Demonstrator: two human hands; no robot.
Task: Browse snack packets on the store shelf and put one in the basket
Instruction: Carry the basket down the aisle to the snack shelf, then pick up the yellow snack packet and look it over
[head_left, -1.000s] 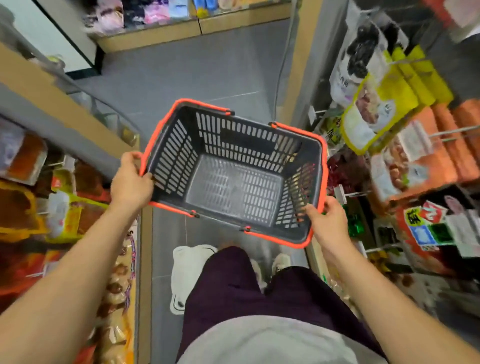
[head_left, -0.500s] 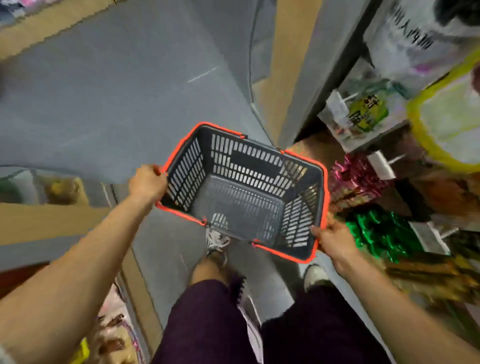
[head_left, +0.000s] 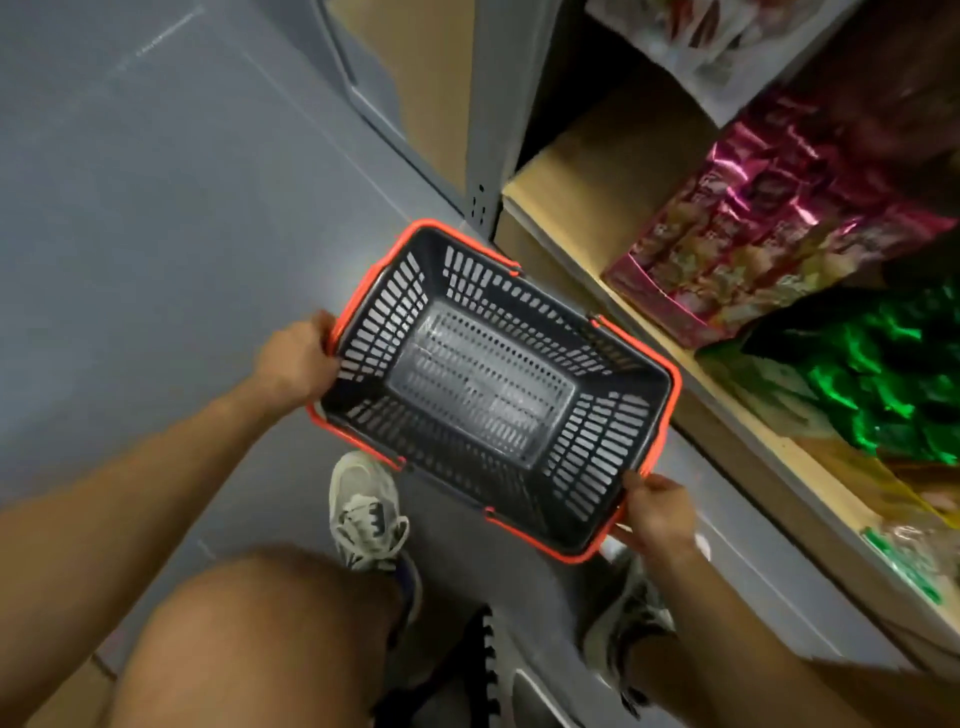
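A dark grey basket (head_left: 597, 447) with an orange rim hangs low over the floor, nothing inside it. My left hand (head_left: 296, 358) grips its left rim. My right hand (head_left: 657, 512) grips the near right corner of the rim. On the low shelf (head_left: 566, 182) to the right lie shiny pink snack packets (head_left: 748, 234) and green foil packets (head_left: 883, 384). A pale packet (head_left: 701, 47) hangs above them.
Grey floor (head_left: 156, 208) spreads to the left. A grey shelf upright (head_left: 488, 130) stands just beyond the basket. My bent knee (head_left: 249, 634) and two pale sneakers (head_left: 366, 512) are below the basket. More packets (head_left: 909, 551) sit at the shelf's near end.
The basket has dropped toward the floor and nearer the low right shelf as my body crouched. Both hands keep their hold on the rim. The upper hanging packets have left the view.
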